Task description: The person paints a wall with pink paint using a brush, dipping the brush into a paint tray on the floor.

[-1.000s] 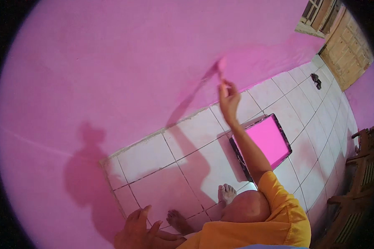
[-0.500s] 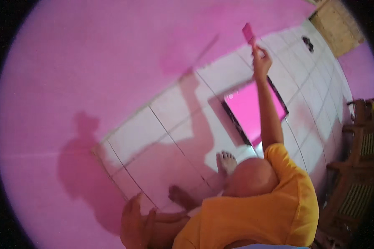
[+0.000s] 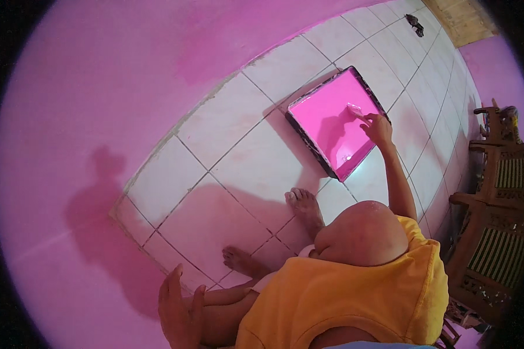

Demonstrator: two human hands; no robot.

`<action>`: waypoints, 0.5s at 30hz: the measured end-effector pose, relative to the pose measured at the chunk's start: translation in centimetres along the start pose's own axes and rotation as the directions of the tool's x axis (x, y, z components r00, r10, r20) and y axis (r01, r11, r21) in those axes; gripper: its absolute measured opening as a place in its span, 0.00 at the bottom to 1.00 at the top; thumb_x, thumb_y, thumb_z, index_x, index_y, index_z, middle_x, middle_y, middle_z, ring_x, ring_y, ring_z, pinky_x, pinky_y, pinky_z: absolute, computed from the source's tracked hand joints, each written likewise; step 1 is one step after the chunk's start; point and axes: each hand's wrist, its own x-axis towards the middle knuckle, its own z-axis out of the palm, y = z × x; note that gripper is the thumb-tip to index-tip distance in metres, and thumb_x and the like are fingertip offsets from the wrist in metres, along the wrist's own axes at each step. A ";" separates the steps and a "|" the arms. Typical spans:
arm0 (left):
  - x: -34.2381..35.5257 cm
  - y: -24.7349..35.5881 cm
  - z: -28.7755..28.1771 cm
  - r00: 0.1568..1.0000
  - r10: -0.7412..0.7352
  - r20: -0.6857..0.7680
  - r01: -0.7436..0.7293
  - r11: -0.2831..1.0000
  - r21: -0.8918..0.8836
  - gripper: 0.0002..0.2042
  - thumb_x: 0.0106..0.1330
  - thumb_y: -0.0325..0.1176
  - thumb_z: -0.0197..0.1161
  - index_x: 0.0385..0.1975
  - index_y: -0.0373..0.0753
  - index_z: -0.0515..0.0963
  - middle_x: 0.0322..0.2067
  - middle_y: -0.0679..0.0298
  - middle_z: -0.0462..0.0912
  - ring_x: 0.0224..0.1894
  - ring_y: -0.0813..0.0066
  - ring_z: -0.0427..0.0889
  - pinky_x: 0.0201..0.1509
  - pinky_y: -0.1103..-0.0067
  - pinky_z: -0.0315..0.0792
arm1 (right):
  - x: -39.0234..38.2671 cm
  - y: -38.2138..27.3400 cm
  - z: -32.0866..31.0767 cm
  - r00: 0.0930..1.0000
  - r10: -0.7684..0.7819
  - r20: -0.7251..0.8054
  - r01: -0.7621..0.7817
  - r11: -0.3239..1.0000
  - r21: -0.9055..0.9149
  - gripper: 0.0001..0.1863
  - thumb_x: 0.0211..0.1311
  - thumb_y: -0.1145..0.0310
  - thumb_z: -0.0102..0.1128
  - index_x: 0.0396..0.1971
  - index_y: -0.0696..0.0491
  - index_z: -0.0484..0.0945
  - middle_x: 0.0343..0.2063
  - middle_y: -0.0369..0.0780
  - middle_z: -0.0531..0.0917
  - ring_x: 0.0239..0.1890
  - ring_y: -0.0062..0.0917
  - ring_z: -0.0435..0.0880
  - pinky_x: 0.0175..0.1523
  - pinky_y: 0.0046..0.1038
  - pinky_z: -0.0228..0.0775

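Note:
My right hand grips the handle of a paintbrush over a black-rimmed tray. The bristle end meets the bright pink paint that fills the tray; whether it dips below the surface, I cannot tell. My left hand is raised near my left knee at the lower left. Its fingers are spread and it holds nothing.
A pink wall rises on the left and meets the white tiled floor. Carved wooden chairs line the right side. A small dark object lies on the far tiles. My bare feet are near the tray.
My right hand has come back from beside the wall with the paintbrush, down to the tray. My view has shifted a little. The left hand stays near my knee.

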 end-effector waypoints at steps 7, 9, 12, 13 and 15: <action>0.2 1.7 0.1 0.999 -0.024 0.026 0.024 1.000 -0.013 0.24 0.63 0.39 0.58 0.56 0.36 0.65 0.51 0.47 0.71 0.54 0.48 0.69 0.58 0.64 0.63 | 1.4 3.2 -3.1 0.947 0.170 0.271 -0.273 0.873 0.404 0.14 0.54 0.59 0.61 0.38 0.49 0.83 0.16 0.38 0.79 0.21 0.20 0.78 0.28 0.26 0.68; 0.2 1.7 0.5 1.000 0.025 -0.003 -0.025 0.999 -0.039 0.24 0.63 0.41 0.57 0.56 0.37 0.65 0.51 0.48 0.71 0.54 0.49 0.69 0.59 0.65 0.63 | 1.0 5.9 -1.4 0.942 0.211 0.260 -0.315 0.821 0.475 0.14 0.55 0.58 0.61 0.37 0.50 0.83 0.17 0.39 0.80 0.21 0.22 0.79 0.29 0.27 0.69; 0.5 1.3 0.2 1.000 -0.003 -0.008 0.003 1.000 -0.028 0.24 0.63 0.41 0.57 0.57 0.38 0.65 0.52 0.48 0.70 0.55 0.49 0.68 0.59 0.65 0.63 | 0.4 4.8 0.0 0.975 0.172 0.144 -0.221 0.850 0.479 0.15 0.55 0.57 0.60 0.36 0.51 0.83 0.21 0.42 0.82 0.24 0.27 0.82 0.31 0.28 0.70; 0.6 1.5 0.0 0.999 -0.017 -0.038 0.016 0.999 -0.032 0.24 0.63 0.41 0.57 0.57 0.38 0.65 0.52 0.48 0.70 0.55 0.49 0.68 0.59 0.65 0.63 | 0.2 3.9 0.0 0.995 0.099 0.017 -0.099 0.922 0.375 0.15 0.55 0.57 0.60 0.36 0.52 0.83 0.24 0.44 0.83 0.26 0.29 0.83 0.33 0.29 0.71; 0.5 2.9 -0.3 0.998 -0.059 -0.005 0.059 0.998 -0.016 0.24 0.62 0.41 0.57 0.57 0.39 0.66 0.53 0.49 0.69 0.55 0.50 0.68 0.60 0.65 0.63 | -1.0 4.8 -0.1 0.993 0.111 0.027 -0.112 0.903 0.415 0.16 0.55 0.56 0.61 0.36 0.53 0.83 0.28 0.46 0.84 0.31 0.33 0.84 0.35 0.31 0.72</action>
